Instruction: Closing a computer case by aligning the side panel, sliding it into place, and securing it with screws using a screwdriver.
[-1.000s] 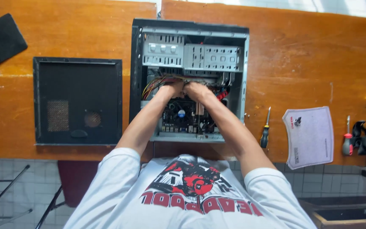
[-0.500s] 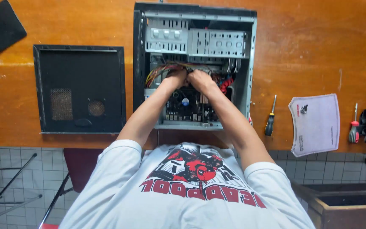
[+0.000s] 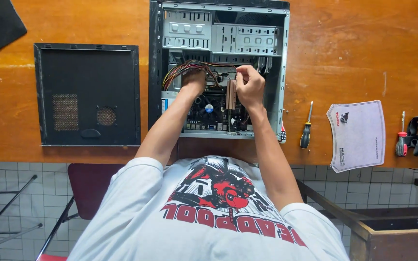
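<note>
Both hands have separated since the earlier frame, when they worked close together over the board. Left hand (image 3: 193,82) sits among the bundle of coloured wires (image 3: 189,67); its grip cannot be told. Right hand (image 3: 249,86) pinches a slim upright card (image 3: 231,94) above the motherboard (image 3: 209,111) inside the open computer case (image 3: 156,72), which lies on the wooden table (image 3: 354,43). A screwdriver (image 3: 306,128) rests just right of the case.

Glossy orange wood table (image 3: 364,58), bare grey metal computer case (image 3: 281,72), matt black perforated metal panel (image 3: 88,94)
</note>
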